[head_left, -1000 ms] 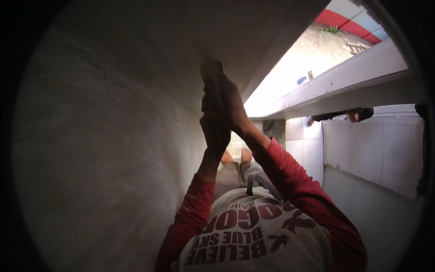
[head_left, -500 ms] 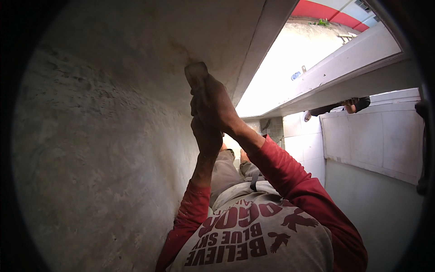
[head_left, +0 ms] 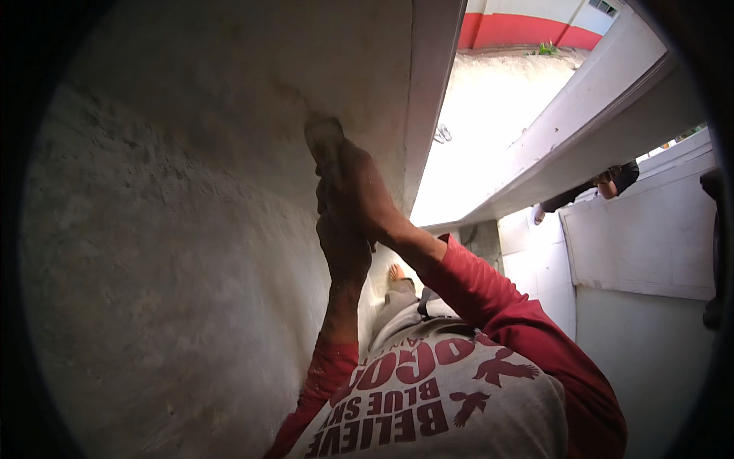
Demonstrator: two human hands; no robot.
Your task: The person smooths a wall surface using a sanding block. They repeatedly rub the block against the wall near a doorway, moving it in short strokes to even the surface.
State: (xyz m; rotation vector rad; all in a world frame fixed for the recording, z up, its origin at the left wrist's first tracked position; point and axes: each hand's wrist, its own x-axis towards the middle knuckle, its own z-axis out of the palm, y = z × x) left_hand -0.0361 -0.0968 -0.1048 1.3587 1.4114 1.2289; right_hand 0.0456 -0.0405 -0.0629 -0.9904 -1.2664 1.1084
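My right hand (head_left: 358, 191) is closed around a dusty grey-brown block (head_left: 325, 134), whose blunt end sticks out past the fingers against the plastered wall (head_left: 359, 69). Just below it, my left hand (head_left: 344, 249) is closed and pressed up close against the right one. Shadow and the overlap of the hands hide what the left fingers grip. The wall behind the block is grey-beige, with a darker smudge by the block's end.
A rough grey wall (head_left: 168, 283) runs along my left. To the right, a pale frame (head_left: 432, 92) edges an opening onto bright ground. A white ledge (head_left: 581, 115) slants across the upper right. Farther back a person in dark clothes (head_left: 604, 183) is partly visible. Pale floor tiles (head_left: 535, 260) lie below.
Both hands and the block sit slightly lower in the picture, still together at the wall. The view has shifted, so the opening and ledge appear turned and my bare foot shows.
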